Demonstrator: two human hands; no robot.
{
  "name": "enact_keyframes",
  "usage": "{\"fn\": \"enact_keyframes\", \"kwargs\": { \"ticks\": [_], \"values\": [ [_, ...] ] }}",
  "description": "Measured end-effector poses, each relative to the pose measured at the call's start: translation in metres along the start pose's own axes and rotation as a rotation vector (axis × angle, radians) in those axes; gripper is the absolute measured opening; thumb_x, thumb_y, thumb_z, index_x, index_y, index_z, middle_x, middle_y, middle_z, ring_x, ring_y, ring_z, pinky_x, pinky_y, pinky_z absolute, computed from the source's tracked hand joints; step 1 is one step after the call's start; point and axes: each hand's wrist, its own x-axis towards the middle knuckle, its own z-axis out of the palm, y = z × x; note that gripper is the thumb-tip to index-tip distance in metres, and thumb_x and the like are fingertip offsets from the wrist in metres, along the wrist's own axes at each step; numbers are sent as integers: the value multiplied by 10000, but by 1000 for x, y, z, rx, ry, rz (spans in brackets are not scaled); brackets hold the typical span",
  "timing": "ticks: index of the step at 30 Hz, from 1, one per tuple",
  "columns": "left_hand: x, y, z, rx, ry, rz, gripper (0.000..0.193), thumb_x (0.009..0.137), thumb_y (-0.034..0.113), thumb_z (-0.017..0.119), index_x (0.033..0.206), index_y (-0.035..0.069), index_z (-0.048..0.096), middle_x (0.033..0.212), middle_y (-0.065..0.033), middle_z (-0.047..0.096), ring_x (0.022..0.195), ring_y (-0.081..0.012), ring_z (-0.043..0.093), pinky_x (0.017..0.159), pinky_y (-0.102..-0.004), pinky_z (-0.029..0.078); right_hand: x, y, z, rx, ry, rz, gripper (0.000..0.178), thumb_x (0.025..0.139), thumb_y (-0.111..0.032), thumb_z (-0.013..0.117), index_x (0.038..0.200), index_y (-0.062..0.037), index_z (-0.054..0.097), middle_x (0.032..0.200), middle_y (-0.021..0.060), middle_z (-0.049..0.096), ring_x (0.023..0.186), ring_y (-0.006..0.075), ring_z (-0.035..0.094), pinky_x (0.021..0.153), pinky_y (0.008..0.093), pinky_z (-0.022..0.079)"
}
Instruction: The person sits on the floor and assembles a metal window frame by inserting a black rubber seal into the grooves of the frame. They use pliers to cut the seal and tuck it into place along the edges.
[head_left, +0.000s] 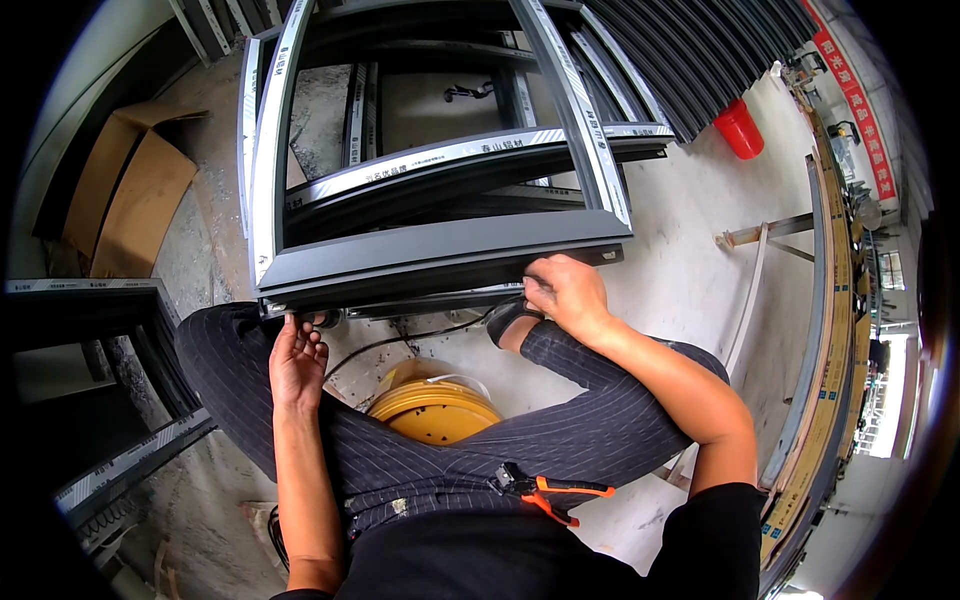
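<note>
A grey metal window frame [450, 246], with printed protective film on its side bars, stands tilted in front of me, its near bar above my knees. My left hand [298, 362] is under its near left corner, fingers curled and fingertips at the edge. At the right part of the same bar, my right hand [568, 293] is closed in a pinch against the dark lower edge. Whatever lies between those fingertips is hidden. Pliers with orange and black handles [540, 490] rest on my lap.
I sit on a yellow bucket [437, 410]. More frames [430, 165] are stacked behind. A cardboard box [130, 190] stands at left, near another dark frame [130, 460]. A red bucket [738, 130] is at far right, beyond a metal stand [765, 235] and long stacked profiles [825, 400].
</note>
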Motion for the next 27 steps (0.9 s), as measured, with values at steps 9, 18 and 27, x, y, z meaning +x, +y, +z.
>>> {"fn": "enact_keyframes", "kwargs": {
  "ticks": [9,18,27],
  "values": [
    [-6,-1,5,110,15,34,310,938,375,626,1003,75,667,844,24,615,774,-96,553,699,-236,466,-1,-2,3,69,43,56,132,816,-186,657,889,-78,678,775,112,625,710,317,616,632,408,493],
    [-7,-2,8,119,3,48,349,934,403,622,1002,64,666,826,22,599,767,-99,539,706,-241,457,-2,15,3,-364,141,-412,177,715,-119,631,892,-130,638,770,18,526,673,198,559,534,307,474],
    [-5,-2,5,86,3,26,325,939,384,621,1007,69,662,843,21,603,780,-101,535,711,-241,453,2,15,-2,-316,157,-488,117,706,-118,664,806,-105,605,746,36,497,672,205,550,549,311,486]
  ]
}}
